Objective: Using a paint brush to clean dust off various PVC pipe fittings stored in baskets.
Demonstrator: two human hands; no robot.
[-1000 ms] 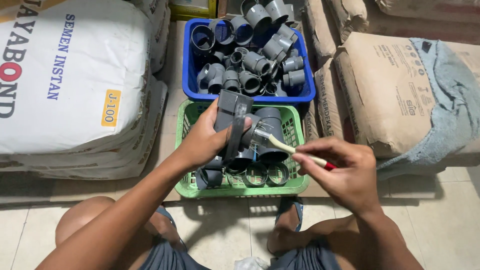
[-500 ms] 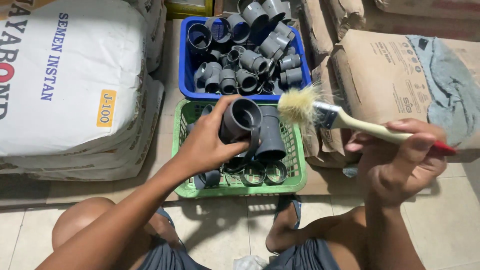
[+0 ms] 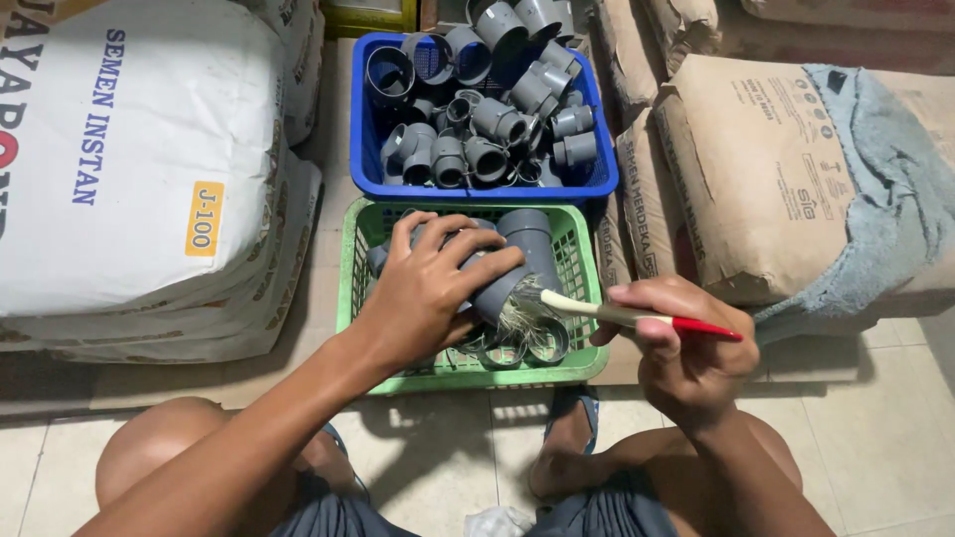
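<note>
Fitting (image 3: 494, 288), a grey pipe piece, is gripped in the left hand (image 3: 423, 288) over the green basket (image 3: 350, 298), with the fingers wrapped around it. Its lower open end is touched by the bristles of a brush (image 3: 607, 312), whose pale, red-tipped handle is clasped in the closed right hand (image 3: 686, 353). More grey fittings and rings are held in the green basket. Beyond it, touching its far rim, a blue basket (image 3: 364, 159) is heaped with grey fittings. White sacks (image 3: 129, 169) are stacked at left, brown sacks (image 3: 756, 169) at right.
</note>
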